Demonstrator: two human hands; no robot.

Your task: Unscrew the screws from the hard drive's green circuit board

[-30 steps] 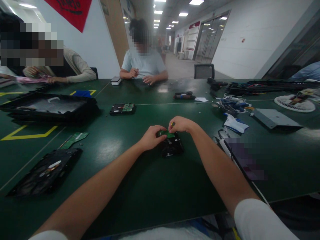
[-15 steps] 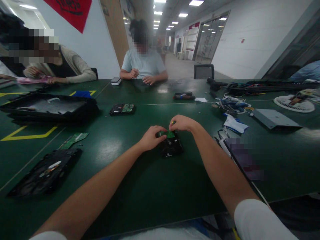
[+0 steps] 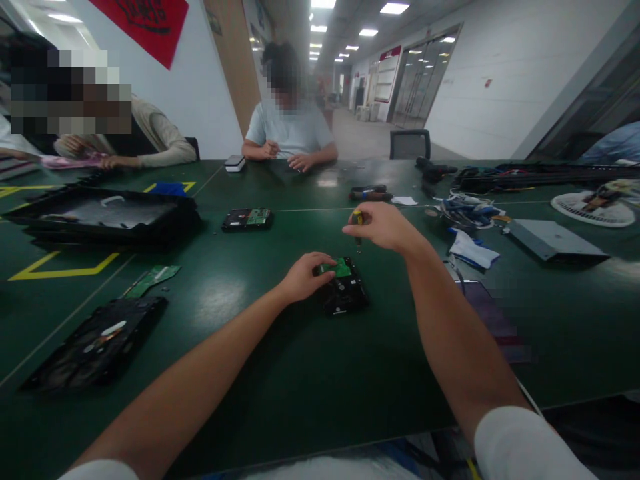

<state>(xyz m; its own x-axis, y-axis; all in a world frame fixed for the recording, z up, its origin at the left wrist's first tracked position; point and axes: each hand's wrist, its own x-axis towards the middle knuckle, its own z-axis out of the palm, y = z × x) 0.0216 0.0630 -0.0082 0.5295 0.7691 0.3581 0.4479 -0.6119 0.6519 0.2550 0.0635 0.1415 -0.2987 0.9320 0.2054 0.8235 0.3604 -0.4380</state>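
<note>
A black hard drive point(image 3: 346, 299) with a green circuit board point(image 3: 342, 268) lies flat on the table before me. My left hand point(image 3: 309, 275) holds the drive by its left edge, thumb on the near part of the board and fingers over its far side. Above and beyond the drive's far right corner, my right hand point(image 3: 383, 225) is closed round a short screwdriver point(image 3: 357, 219) with a yellow and black handle. Its shaft points down, apart from the drive. A tiny bright bit shows at the tip, perhaps a screw.
A second hard drive point(image 3: 247, 219) lies farther back. At left are a black plastic casing point(image 3: 95, 347), a loose green board point(image 3: 153, 280) and black trays point(image 3: 105, 220). On the right sit a metal box point(image 3: 555, 240), gloves point(image 3: 474, 249) and cables point(image 3: 467, 210). Two people sit across the table.
My right hand has risen away from the drive, up and slightly right, bringing the screwdriver into clear view. The left hand stays on the drive.
</note>
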